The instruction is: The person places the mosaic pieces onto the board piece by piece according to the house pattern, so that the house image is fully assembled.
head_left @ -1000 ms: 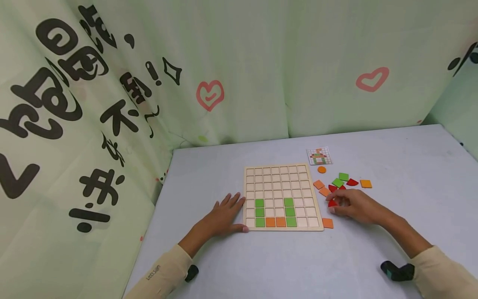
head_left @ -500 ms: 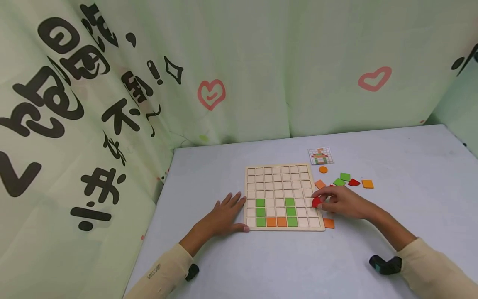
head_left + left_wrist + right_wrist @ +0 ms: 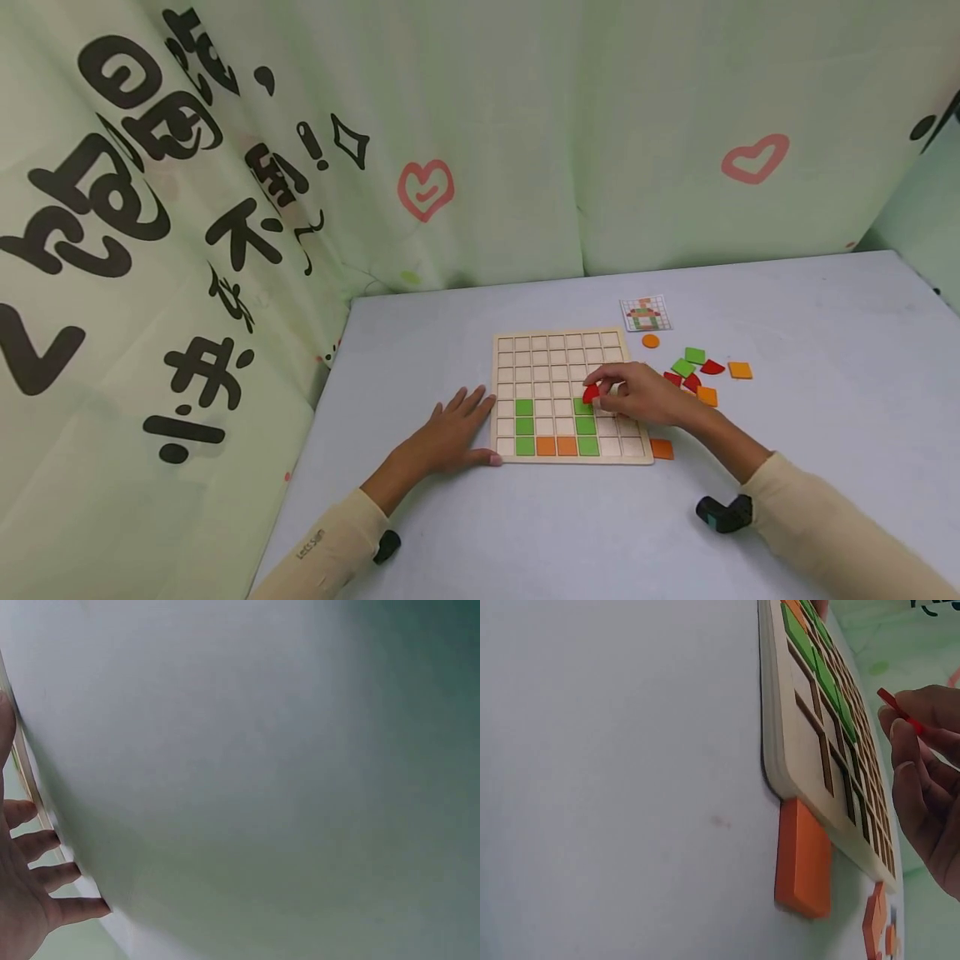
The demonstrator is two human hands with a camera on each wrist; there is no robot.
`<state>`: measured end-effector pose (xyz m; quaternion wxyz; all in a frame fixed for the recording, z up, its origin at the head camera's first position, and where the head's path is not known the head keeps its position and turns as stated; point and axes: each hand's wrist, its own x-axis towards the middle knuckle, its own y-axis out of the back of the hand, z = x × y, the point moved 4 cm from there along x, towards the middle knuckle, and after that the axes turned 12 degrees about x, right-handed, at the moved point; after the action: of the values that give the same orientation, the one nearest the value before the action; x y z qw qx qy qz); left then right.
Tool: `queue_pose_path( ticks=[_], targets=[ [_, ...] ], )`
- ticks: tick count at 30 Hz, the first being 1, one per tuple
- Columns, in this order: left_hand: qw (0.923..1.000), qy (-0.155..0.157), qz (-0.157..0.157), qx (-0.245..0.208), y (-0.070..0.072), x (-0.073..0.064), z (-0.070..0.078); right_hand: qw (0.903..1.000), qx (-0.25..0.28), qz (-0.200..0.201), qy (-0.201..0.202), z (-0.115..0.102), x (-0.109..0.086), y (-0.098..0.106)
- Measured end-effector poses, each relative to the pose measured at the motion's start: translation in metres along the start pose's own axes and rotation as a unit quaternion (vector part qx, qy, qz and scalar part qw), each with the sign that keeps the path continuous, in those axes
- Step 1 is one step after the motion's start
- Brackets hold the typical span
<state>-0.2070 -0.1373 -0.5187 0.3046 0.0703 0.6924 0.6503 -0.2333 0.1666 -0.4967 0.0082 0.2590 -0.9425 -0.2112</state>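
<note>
Right now the right hand point(image 3: 637, 392) reaches over the board point(image 3: 555, 463) from its right edge, with a red piece point(image 3: 592, 393) pinched between thumb and fingers point(image 3: 911, 787). Those fingers are together, clamped on the piece, which pokes out to their left. In the head view it overlaps the rear square of the right green column point(image 3: 585, 426); the right wrist view shows it tilted, nearly edge-on, and seemingly lifted off the board. I judge that the relation to watch is the piece's height and tilt over the cells just behind that column. Its long axis I cannot tell, since the fingers cover part of it.

The left hand point(image 3: 450, 429) is well apart from the red piece, so the right is clearly nearer. Its fingers point(image 3: 56, 877) are spread apart along the board's left edge, holding nothing, with the thumb by the front left corner.

Along the board's front edge, two orange squares point(image 3: 557, 446) sit between the right green column and the left green column point(image 3: 524, 426). An orange tile point(image 3: 662, 449) lies just beside the front right corner. Beyond the right edge are loose green squares point(image 3: 694, 356), yellow squares point(image 3: 740, 370) and red wedges point(image 3: 712, 367); an orange disc point(image 3: 650, 341) and a card point(image 3: 646, 313) lie nearer the tabletop's point(image 3: 810, 333) back edge.
</note>
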Motion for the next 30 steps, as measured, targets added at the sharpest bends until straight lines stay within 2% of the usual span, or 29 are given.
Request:
queue_pose_path(
  ticks=[16,30],
  targets=[
    [0.9999,0.008,-0.006,-0.010,0.000,0.001,0.000,0.9996,0.027,-0.006,-0.008,-0.017,0.048,-0.035],
    [0.9999,0.010,-0.010,-0.008,0.006,0.002,0.002,0.9999,0.012,-0.005,-0.006,-0.025,0.068,-0.049]
  ],
)
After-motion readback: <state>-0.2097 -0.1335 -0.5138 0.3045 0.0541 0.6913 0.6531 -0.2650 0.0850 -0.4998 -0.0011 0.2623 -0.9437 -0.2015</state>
